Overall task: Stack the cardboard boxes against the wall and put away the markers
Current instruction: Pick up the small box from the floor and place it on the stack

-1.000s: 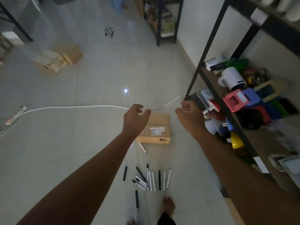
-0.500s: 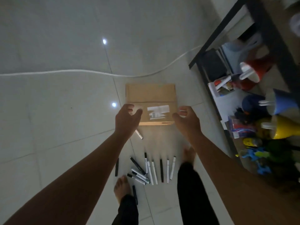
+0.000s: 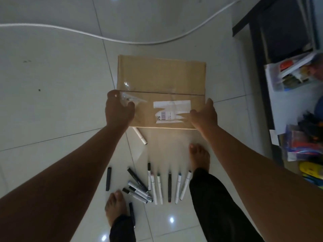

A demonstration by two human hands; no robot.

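- One cardboard box (image 3: 161, 88) was seen on the tiled floor (image 3: 52, 81), taped closed, with a torn shipping label (image 3: 172, 109) on its near flap; its contents could not be told.
- Beside it, at the right edge, a dark shelving unit (image 3: 262, 84) was seen, with a clear bin (image 3: 274, 79) of small colourful items that were too blurred to name.
- The box was gripped at its near corners: the left hand (image 3: 118, 109) was curled over the left corner, and the right hand (image 3: 204, 114) was clamped on the right corner, with the thumb laid on the top and the fingers down the side.
- A white cable (image 3: 97, 34) was laid across the floor just beyond the box, apart from it.
- About a dozen markers (image 3: 157, 187) were scattered on the floor between the box and the bare feet (image 3: 200, 157); one white marker (image 3: 139, 135) was lying partly under the box's near edge.
- A slip was judged the main risk: a marker could be stepped on and rolled underfoot as the box was lifted, since one lay touching the left foot.
- The cable could be snagged or tripped over if the box were carried forward.
- The loose marker at the edge could be dragged or knocked away by the box.
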